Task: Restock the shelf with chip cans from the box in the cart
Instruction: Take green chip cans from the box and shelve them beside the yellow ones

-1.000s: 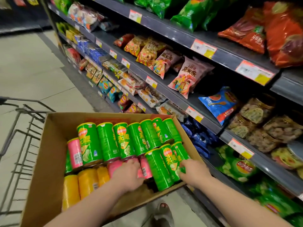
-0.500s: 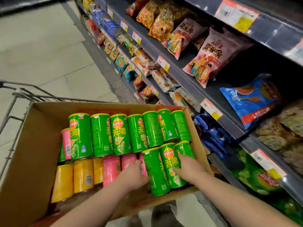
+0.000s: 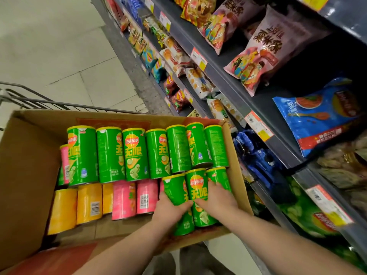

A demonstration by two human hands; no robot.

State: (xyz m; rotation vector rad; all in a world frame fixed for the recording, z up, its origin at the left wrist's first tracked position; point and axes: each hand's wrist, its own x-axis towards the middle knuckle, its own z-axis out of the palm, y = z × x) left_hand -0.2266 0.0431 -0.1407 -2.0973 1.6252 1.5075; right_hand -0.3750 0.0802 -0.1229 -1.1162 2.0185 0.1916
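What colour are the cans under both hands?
Green cans with yellow lettering; head view shows them best.

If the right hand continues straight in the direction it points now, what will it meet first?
The right hand lies curled on the near green cans, pointing up-left. Going on, it would likely meet the left hand first, which grips the same group; depth is unclear.

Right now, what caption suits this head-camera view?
Left hand and right hand grip green chip cans in the cardboard box on the cart, beside snack shelves.
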